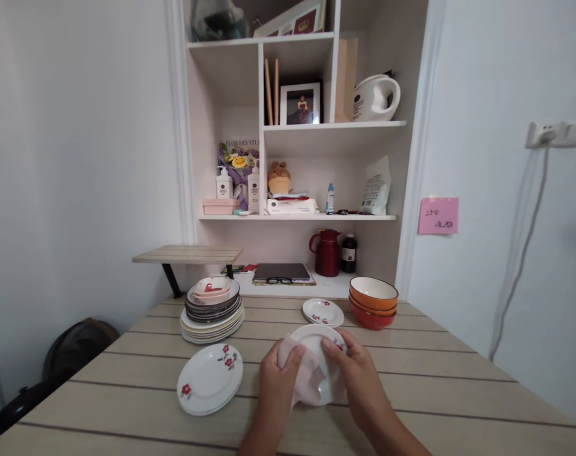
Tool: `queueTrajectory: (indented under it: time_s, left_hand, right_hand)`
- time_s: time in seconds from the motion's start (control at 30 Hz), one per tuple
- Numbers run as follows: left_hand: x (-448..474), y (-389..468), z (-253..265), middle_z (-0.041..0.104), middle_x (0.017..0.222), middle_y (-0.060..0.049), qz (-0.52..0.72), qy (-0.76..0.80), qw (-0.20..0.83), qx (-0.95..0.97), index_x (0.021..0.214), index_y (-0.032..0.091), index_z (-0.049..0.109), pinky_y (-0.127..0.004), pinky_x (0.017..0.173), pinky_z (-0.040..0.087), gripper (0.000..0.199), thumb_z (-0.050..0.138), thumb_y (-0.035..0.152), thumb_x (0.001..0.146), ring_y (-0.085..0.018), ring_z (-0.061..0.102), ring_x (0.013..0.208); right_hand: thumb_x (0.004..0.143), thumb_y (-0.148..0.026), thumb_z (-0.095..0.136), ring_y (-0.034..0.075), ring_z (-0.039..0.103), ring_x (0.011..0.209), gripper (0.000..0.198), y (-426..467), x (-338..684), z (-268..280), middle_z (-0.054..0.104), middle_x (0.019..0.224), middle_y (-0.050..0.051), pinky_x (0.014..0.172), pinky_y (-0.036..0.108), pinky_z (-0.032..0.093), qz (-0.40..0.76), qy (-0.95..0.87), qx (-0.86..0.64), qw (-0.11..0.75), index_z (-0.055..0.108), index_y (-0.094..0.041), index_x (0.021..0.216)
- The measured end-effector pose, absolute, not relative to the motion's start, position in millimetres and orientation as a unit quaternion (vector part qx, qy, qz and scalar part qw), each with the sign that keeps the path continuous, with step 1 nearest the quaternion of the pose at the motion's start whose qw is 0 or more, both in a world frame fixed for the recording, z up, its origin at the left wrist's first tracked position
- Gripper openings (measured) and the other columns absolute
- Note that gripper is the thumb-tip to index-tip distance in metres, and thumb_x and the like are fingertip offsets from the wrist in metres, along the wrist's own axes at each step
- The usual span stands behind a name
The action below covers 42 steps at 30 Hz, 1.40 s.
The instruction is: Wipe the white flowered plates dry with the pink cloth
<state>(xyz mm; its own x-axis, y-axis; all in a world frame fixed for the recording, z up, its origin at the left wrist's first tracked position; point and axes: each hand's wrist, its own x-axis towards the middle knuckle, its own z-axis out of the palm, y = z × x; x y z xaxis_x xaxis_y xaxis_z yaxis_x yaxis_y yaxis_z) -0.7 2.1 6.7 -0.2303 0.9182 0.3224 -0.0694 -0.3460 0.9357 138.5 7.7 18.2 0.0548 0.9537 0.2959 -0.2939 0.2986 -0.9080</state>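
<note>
The left hand (279, 372) is pinching a pale cloth (303, 375) over the left side of a white plate (334, 381), while the right hand (361, 372) is gripping its right rim, probably steadying it above the near middle of the tabletop (425, 392). The underside is hidden, so whether the plate is touching down is unclear. Flowered plates (209, 379) are lying left, and bowls (373, 304) are nesting far right, seemingly saving room.

Left hand (279, 373) and right hand (359, 370) hold a round, white, red-flowered plate (332, 380).
The left presses a pale-pink cloth (307, 375) against it; stacked white floral plates (210, 379) lie left, round orange and red bowls (373, 303) far right.
</note>
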Motion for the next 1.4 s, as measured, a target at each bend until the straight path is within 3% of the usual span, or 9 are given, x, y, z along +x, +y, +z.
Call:
queueTrajectory:
  time_s: [0.13,0.27,0.37,0.47,0.57,0.67,0.97,1.23,1.4]
  left_hand:
    - [1,-1,9,0.068,0.073,-0.005,0.660,0.433,0.391,0.474,0.083,0.011,0.070,-0.023,0.060,0.048,0.041,0.070,0.050,0.070,-0.017,0.059,0.065]
    - [-1,-3,11,0.069,0.071,-0.005,0.665,0.451,0.344,0.486,0.080,0.011,0.070,-0.023,0.059,0.048,0.033,0.068,0.044,0.073,-0.018,0.059,0.065]
    - [-4,-1,8,0.070,0.070,-0.005,0.657,0.468,0.288,0.516,0.078,0.013,0.071,-0.024,0.060,0.048,0.026,0.065,0.039,0.075,-0.018,0.060,0.065]
    - [-5,3,2,0.072,0.075,-0.006,0.625,0.467,0.238,0.579,0.079,0.016,0.072,-0.026,0.065,0.050,0.018,0.066,0.032,0.074,-0.020,0.063,0.069]
    - [-4,4,-2,0.074,0.081,-0.007,0.600,0.457,0.201,0.626,0.080,0.019,0.073,-0.028,0.070,0.051,0.012,0.068,0.026,0.071,-0.022,0.066,0.074]
    - [-3,5,-3,0.074,0.078,-0.007,0.606,0.452,0.212,0.619,0.079,0.019,0.073,-0.027,0.069,0.051,0.012,0.069,0.027,0.072,-0.021,0.065,0.072]
    - [-8,7,0,0.066,0.067,-0.003,0.629,0.455,0.314,0.546,0.076,0.013,0.070,-0.022,0.058,0.047,0.026,0.071,0.038,0.070,-0.016,0.055,0.062]
    - [4,1,13,0.065,0.067,-0.003,0.684,0.414,0.402,0.446,0.078,0.013,0.068,-0.022,0.056,0.048,0.033,0.074,0.043,0.067,-0.015,0.056,0.061]
    - [4,1,8,0.068,0.070,-0.004,0.678,0.431,0.399,0.441,0.079,0.013,0.069,-0.023,0.057,0.048,0.031,0.073,0.042,0.068,-0.017,0.058,0.063]
  right_hand:
    - [0.067,-0.041,0.077,0.018,0.060,0.066,0.038,8,135,14,0.070,0.081,0.004,0.061,0.027,0.048,0.521,-0.425,-0.338,0.658,0.066,-0.017,0.095]
    - [0.074,-0.044,0.070,0.019,0.061,0.069,0.040,11,141,17,0.070,0.084,0.004,0.062,0.027,0.048,0.529,-0.480,-0.343,0.610,0.064,-0.018,0.104]
    - [0.076,-0.041,0.067,0.022,0.062,0.077,0.034,13,150,23,0.069,0.088,0.004,0.068,0.030,0.048,0.399,-0.599,-0.385,0.577,0.065,-0.021,0.104]
    - [0.076,-0.032,0.065,0.025,0.060,0.096,0.022,16,156,27,0.068,0.101,0.006,0.084,0.034,0.046,0.221,-0.697,-0.395,0.556,0.068,-0.023,0.096]
    - [0.082,-0.027,0.058,0.023,0.061,0.091,0.012,15,157,29,0.069,0.094,0.005,0.081,0.032,0.045,0.173,-0.765,-0.375,0.495,0.068,-0.023,0.089]
    - [0.086,-0.027,0.054,0.020,0.060,0.074,0.013,10,156,31,0.067,0.079,0.003,0.069,0.028,0.044,0.177,-0.782,-0.376,0.465,0.065,-0.022,0.084]
    - [0.083,-0.039,0.059,0.015,0.049,0.058,0.020,7,144,20,0.056,0.062,-0.003,0.056,0.024,0.039,0.333,-0.667,-0.380,0.547,0.066,-0.019,0.084]
    - [0.074,-0.045,0.069,0.019,0.058,0.068,0.032,7,138,19,0.069,0.083,0.003,0.061,0.027,0.046,0.460,-0.509,-0.357,0.634,0.067,-0.019,0.094]
    - [0.073,-0.042,0.071,0.017,0.057,0.063,0.030,5,133,15,0.069,0.081,0.003,0.057,0.026,0.046,0.498,-0.469,-0.350,0.640,0.067,-0.019,0.092]
